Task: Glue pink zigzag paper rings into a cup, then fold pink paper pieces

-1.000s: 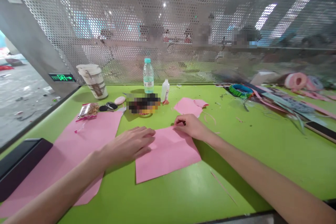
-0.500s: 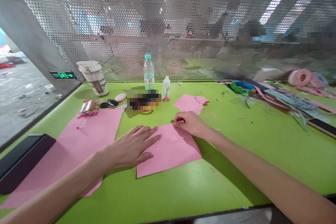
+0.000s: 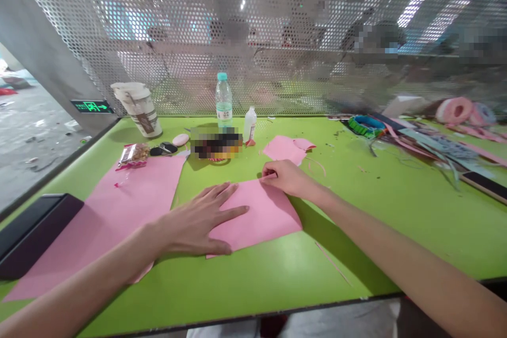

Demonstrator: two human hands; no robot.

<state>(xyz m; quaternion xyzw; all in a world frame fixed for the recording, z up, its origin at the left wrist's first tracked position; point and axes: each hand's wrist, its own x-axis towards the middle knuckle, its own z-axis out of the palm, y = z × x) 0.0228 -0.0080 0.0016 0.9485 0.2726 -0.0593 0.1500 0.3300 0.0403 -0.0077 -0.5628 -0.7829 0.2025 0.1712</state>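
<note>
A pink sheet of paper [image 3: 265, 216] lies on the green table in front of me. Across its left side rests my left hand [image 3: 202, 219], flat with the fingers spread. At the far right corner, my right hand [image 3: 283, 177] pinches the paper's edge between curled fingers; the fingertips are partly hidden. Farther off sits a smaller cut pink piece [image 3: 283, 149]. To the left, a larger pink sheet [image 3: 130, 206] extends under my left forearm.
Along the back stand a paper cup [image 3: 139, 111], a water bottle [image 3: 224, 103] and a small white bottle [image 3: 250, 124]. A snack packet [image 3: 133, 156] and a dark box [image 3: 39, 232] are left. Paper strips [image 3: 420, 142] and a phone [image 3: 485, 187] lie right.
My left hand's fingers have spread wider, with the thumb now over the paper's near edge. My right hand keeps its pinch at the corner. The view has shifted slightly.
</note>
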